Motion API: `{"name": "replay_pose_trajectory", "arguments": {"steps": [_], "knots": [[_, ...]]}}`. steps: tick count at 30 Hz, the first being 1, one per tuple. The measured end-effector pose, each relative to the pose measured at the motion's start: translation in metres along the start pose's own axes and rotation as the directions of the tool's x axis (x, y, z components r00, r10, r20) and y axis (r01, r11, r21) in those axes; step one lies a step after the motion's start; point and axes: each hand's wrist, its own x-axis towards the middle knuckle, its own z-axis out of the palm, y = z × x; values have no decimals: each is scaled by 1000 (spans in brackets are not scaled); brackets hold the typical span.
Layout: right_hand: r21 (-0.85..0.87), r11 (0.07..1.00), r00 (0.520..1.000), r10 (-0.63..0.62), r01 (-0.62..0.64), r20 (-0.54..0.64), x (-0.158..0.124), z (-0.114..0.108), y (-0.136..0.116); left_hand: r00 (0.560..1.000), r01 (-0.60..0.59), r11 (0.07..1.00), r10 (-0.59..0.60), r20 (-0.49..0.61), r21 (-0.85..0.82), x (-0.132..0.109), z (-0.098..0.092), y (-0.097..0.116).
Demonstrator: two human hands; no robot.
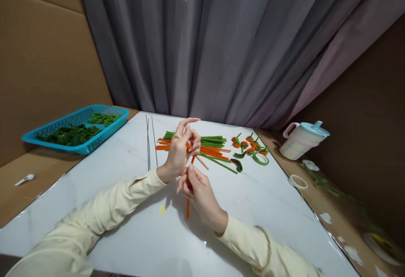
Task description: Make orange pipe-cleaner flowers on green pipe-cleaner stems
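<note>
My left hand (182,150) is raised above the white table (133,234), its fingers pinched round the top of an orange pipe cleaner (187,209) and a thin wooden stick (202,163). Just below it, my right hand (198,188) is closed round the same orange pipe cleaner, whose lower end hangs down past the palm. Behind the hands lies a pile of green and orange pipe cleaners (211,148). To its right sit several small orange-and-green finished pieces (249,144).
A blue basket (79,148) with green curled pieces stands at the left. Two thin wires (148,146) lie beside the pile. A green tape roll (261,158), a white tape roll (297,181), a lidded cup (302,140) and an earbud (24,179) are around.
</note>
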Motion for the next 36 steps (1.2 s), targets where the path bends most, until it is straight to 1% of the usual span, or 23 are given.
{"name": "replay_pose_trajectory", "arguments": {"steps": [2, 4, 6, 7, 8, 9, 10, 11, 12, 13, 15, 18, 21, 23, 25, 26, 27, 28, 29, 30, 31, 33, 36], "knots": [[-68, 997, 999, 29, -27, 26, -3, -1, -7, 990, -128, 979, 118, 73, 157, -4, -2, -3], [-229, 973, 998, 24, -12, 51, -5, -8, -21, 974, -209, 935, 174, 143, 285, -6, -4, -4], [-441, 895, 997, -52, 72, 56, -4, -20, -36, 966, -236, 900, 177, 188, 366, -7, -5, -3], [-562, 815, 990, -125, 138, 61, -3, -26, -42, 966, -228, 894, 158, 205, 386, -7, -5, -1], [-677, 701, 970, -226, 225, 89, -2, -33, -48, 969, -202, 897, 123, 216, 393, -6, -4, 1], [-766, 560, 934, -327, 315, 144, 0, -39, -52, 972, -159, 909, 76, 222, 386, -5, -3, 4], [-816, 436, 893, -404, 380, 200, 3, -44, -54, 975, -103, 925, 22, 221, 365, -4, -2, 7], [-837, 347, 858, -452, 423, 246, 5, -49, -55, 976, -35, 943, -38, 214, 330, -2, -1, 10], [-843, 298, 834, -478, 448, 274, 8, -53, -55, 975, 38, 958, -98, 202, 284, 1, 0, 13], [-841, 288, 826, -488, 458, 283, 11, -55, -53, 971, 111, 967, -155, 184, 230, 3, 0, 15], [-831, 304, 824, -490, 466, 283, 17, -59, -48, 957, 244, 963, -258, 133, 116, 8, -2, 17], [-802, 365, 833, -481, 473, 272, 24, -59, -39, 918, 397, 915, -396, 39, -63, 13, -5, 17], [-757, 470, 858, -462, 454, 227, 25, -53, -28, 893, 431, 872, -449, -26, -233, 13, -7, 14], [-722, 541, 878, -436, 431, 198, 22, -45, -20, 905, 384, 872, -421, -65, -305, 12, -5, 12], [-637, 665, 912, -376, 391, 166, 18, -34, -13, 927, 310, 892, -361, -104, -330, 10, -3, 10], [-550, 758, 935, -324, 350, 148, 16, -29, -9, 938, 273, 905, -326, -119, -326, 9, -2, 8], [-379, 887, 964, -231, 263, 128, 14, -24, -7, 948, 239, 918, -291, -128, -315, 9, -1, 7], [-194, 968, 983, -137, 159, 124, 12, -19, -5, 957, 211, 931, -259, -130, -298, 8, -1, 5], [-14, 999, 990, -39, 42, 137, 10, -15, -4, 966, 188, 943, -228, -123, -275, 7, 0, 4], [131, 989, 986, 44, -66, 162, 8, -12, -4, 975, 163, 956, -193, -106, -245, 6, 0, 2], [215, 966, 978, 103, -142, 182, 6, -10, -5, 985, 133, 970, -152, -81, -202, 5, 1, 1], [280, 931, 960, 178, -236, 215, 4, -8, -10, 999, 45, 996, -46, -6, -82, 3, 0, 0], [225, 939, 949, 208, -262, 236, 3, -11, -21, 983, -94, 987, 72, 166, 131, 1, -3, 1]]}}
